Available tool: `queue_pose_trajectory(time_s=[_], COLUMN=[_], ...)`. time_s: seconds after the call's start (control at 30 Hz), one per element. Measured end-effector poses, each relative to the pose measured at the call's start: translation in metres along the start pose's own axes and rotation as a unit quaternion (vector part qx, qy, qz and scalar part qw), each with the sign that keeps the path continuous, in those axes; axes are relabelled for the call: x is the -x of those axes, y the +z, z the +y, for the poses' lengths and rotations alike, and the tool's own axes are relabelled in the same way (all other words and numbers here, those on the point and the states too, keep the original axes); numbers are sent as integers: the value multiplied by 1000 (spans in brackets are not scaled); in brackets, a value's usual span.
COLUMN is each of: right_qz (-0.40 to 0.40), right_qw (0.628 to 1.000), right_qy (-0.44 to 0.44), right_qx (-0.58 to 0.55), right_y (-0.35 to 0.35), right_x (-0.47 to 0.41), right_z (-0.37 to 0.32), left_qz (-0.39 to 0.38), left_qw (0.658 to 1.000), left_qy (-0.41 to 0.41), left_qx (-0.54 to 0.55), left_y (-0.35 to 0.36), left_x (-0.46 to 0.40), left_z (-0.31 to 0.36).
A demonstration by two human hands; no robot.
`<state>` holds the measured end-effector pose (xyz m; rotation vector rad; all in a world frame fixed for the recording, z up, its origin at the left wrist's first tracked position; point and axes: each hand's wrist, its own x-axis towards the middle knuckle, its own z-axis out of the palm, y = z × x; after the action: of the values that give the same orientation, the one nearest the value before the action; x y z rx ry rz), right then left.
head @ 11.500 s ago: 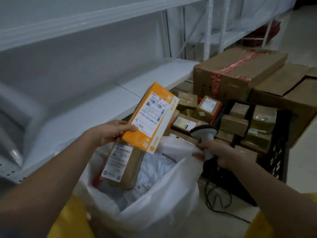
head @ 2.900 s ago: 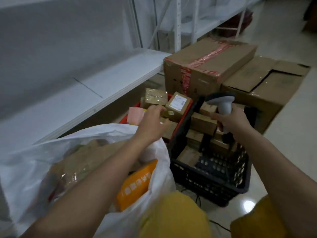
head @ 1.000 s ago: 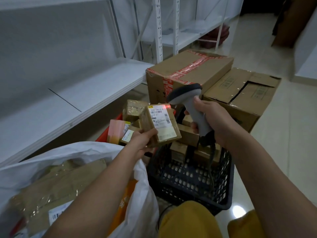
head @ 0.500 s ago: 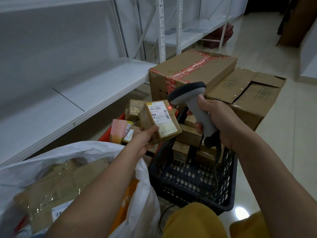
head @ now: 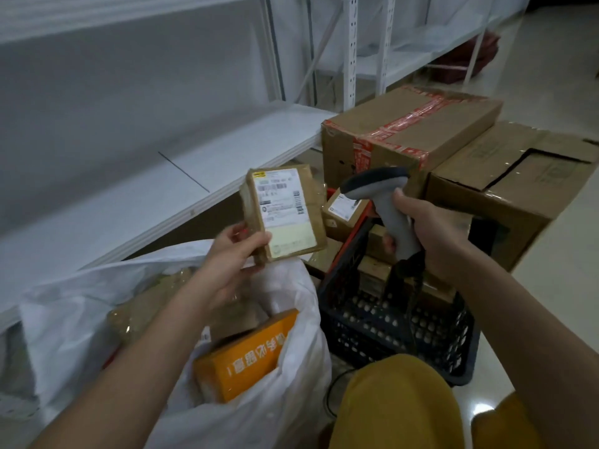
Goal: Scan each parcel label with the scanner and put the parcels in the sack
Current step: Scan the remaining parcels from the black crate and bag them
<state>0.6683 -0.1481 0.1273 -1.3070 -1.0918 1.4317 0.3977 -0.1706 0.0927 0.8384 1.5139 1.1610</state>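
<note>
My left hand (head: 233, 254) grips a small brown parcel (head: 285, 212) by its lower left corner, its white label facing me, held above the mouth of the white sack (head: 269, 400). My right hand (head: 431, 231) holds the grey scanner (head: 389, 202) by its handle, its head level with the parcel and just to its right. Inside the sack lie an orange box (head: 243, 358) and brown taped parcels (head: 155, 306). More small parcels sit in a black crate (head: 398, 328) and a red crate (head: 348, 241) behind the sack.
Two large cardboard boxes (head: 411, 137) (head: 518, 189) stand behind the crates. A low white shelf (head: 162, 189) runs along the left, with white rack posts (head: 351, 50) further back. The scanner's cable (head: 411, 306) drops into the black crate. My yellow-clad knees (head: 398, 406) are at the bottom.
My left hand has carried the parcel left and toward me, from over the crates to above the sack's mouth. The scanner's red light no longer shows on the label.
</note>
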Motion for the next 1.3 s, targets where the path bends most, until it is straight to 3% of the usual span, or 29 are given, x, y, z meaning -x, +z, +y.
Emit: queue_pose_trajectory(time_s=[0.1,0.2,0.33,0.5,0.67,0.77,1.0,1.17,1.3], right_qz=[-26,-36,-25,-32,-29,-31,-2,59,115], right_qw=[1000,999,999,999,999,999,999,998,991], right_qy=[1,-6,0,10,14,10,51,35,48], right_qx=[18,35,28,22,35,23,-17,-9,44], right_y=[3,7,15,16,9,7,-8,-43,-102], right_x=[-1,-6,-10,-16,-17,-17,-17,-23,-43], right_z=[7,14,18,20,22,20,12,20,50], left_qz=[39,27,47,41,-77,-28,29,-59,-164], left_qw=[998,991,951,936,816,844,871,864,864], left_qy=[-17,-22,31,27,-50,-17,96,181,135], left_qx=[-45,-131,-304,-348,-571,-536,-481,-467,-457], left_y=[-50,-79,-89,-83,-82,-68,-9,69,155], left_x=[30,56,68,46,26,18,22,7,-35], left_z=[-10,-22,-29,-28,-14,-17,0,10,-3])
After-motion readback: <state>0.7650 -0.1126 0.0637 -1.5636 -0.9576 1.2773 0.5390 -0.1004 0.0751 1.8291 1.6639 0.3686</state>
